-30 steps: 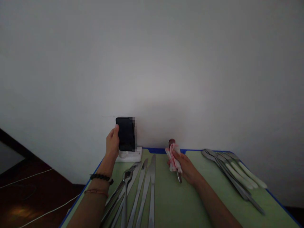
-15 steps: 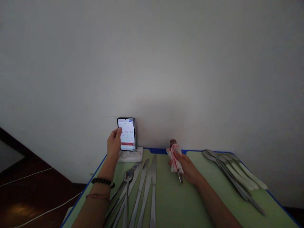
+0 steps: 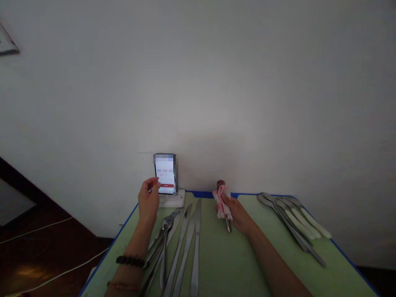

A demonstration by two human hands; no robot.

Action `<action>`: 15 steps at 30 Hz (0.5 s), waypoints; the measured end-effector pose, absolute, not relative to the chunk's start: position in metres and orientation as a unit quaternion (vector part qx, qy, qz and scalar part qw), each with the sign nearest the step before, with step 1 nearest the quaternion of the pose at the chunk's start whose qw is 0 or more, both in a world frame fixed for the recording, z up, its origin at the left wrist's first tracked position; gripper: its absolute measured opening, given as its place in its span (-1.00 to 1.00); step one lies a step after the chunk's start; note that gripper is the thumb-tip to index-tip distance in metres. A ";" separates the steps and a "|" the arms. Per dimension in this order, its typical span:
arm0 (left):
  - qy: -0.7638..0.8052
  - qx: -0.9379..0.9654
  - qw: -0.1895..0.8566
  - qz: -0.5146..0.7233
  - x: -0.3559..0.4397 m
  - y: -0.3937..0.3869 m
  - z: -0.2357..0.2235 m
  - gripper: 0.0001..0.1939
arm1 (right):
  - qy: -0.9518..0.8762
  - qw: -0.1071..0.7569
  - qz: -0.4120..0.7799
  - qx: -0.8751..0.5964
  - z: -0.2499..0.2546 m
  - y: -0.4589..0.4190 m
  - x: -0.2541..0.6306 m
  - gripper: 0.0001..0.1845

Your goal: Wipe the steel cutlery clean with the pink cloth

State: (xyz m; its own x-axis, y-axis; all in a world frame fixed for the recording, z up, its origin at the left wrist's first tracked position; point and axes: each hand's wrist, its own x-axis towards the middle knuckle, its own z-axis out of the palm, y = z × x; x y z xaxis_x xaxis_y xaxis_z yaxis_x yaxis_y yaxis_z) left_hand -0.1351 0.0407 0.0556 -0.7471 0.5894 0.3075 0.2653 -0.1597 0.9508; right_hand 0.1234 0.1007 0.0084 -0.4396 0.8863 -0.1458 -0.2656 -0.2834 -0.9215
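Note:
A phone (image 3: 165, 174) with a lit screen stands upright against the wall on a white stand (image 3: 172, 199). My left hand (image 3: 149, 201) hovers just in front of its lower left corner, fingers loosely curled, holding nothing. My right hand (image 3: 235, 213) rests on the green table (image 3: 235, 264) and grips a pink-and-white cloth (image 3: 222, 201) wrapped around a metal utensil (image 3: 228, 225) whose dark end sticks up near the wall.
Several long steel knives and a spoon (image 3: 182, 243) lie fanned out below my left hand. At the right sits a pile of white-handled cutlery (image 3: 293, 225). White cables (image 3: 46, 280) run over the dark floor at left.
The phone screen went from dark to lit. My left hand let go of the phone's side and drew back slightly toward me. The right hand kept its grip.

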 end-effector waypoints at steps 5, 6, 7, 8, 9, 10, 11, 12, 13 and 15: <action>0.627 0.501 0.240 0.546 -0.088 0.026 0.085 -0.68 | -0.537 0.342 0.695 -0.334 0.021 0.094 0.125 -0.42; 0.621 0.529 0.255 0.518 -0.077 0.023 0.092 -0.65 | -0.569 0.311 0.690 -0.323 0.029 0.091 0.126 -0.41; 0.623 0.543 0.254 0.502 -0.068 0.020 0.101 -0.63 | -0.598 0.284 0.682 -0.311 0.039 0.087 0.127 -0.40; 0.630 0.555 0.244 0.486 -0.060 0.016 0.109 -0.61 | -0.628 0.252 0.673 -0.298 0.051 0.083 0.129 -0.41; 0.633 0.576 0.224 0.467 -0.052 0.011 0.118 -0.59 | -0.657 0.220 0.661 -0.287 0.064 0.079 0.131 -0.43; 0.635 0.597 0.204 0.446 -0.047 0.006 0.126 -0.58 | -0.685 0.184 0.648 -0.277 0.077 0.074 0.134 -0.47; 0.634 0.618 0.193 0.424 -0.042 0.001 0.134 -0.59 | -0.712 0.155 0.628 -0.272 0.091 0.070 0.138 -0.51; 0.628 0.639 0.199 0.397 -0.039 -0.004 0.142 -0.61 | -0.738 0.126 0.606 -0.268 0.105 0.065 0.141 -0.57; 0.619 0.660 0.210 0.370 -0.037 -0.009 0.148 -0.64 | -0.767 0.094 0.577 -0.265 0.117 0.061 0.145 -0.62; 0.602 0.706 0.223 0.298 -0.036 -0.017 0.157 -0.66 | -0.826 0.049 0.500 -0.255 0.137 0.054 0.152 -0.67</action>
State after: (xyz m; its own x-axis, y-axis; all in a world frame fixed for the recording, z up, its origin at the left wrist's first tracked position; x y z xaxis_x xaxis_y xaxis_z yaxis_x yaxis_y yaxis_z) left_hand -0.0359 -0.0172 0.1568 0.0975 0.9834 0.1529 0.7175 -0.1759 0.6740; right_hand 0.1516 0.0536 0.1375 -0.8652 0.4701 -0.1744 0.3728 0.3704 -0.8508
